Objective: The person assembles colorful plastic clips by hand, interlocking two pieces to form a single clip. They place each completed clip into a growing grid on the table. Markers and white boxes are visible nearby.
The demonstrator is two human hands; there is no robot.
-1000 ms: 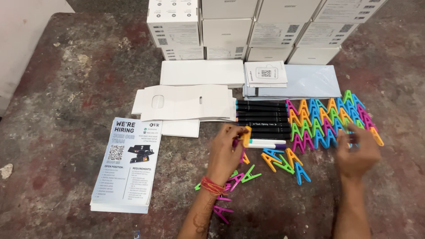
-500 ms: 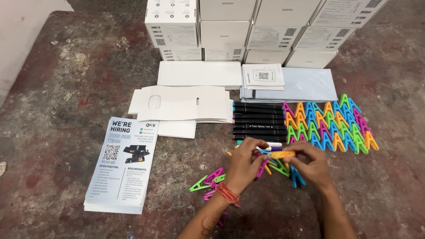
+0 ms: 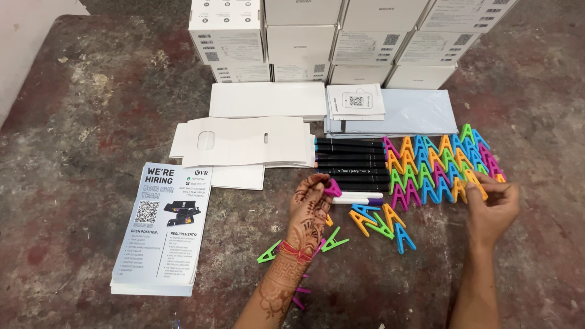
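Observation:
My left hand holds a pink clothes peg up between its fingers, just in front of a row of black marker pens and a white pen. My right hand pinches an orange peg at the right end of a packed row of coloured pegs. Loose orange, blue and green pegs lie between my hands, and more green and pink ones lie by my left wrist.
White boxes are stacked along the back. Flat white card sleeves and pale blue sheets lie in the middle, with a small leaflet on top. A stack of printed flyers lies at the left on the worn dark surface.
My right hand has moved from the loose pegs in the middle out to the right end of the peg row with an orange peg. My left hand has picked up a pink peg.

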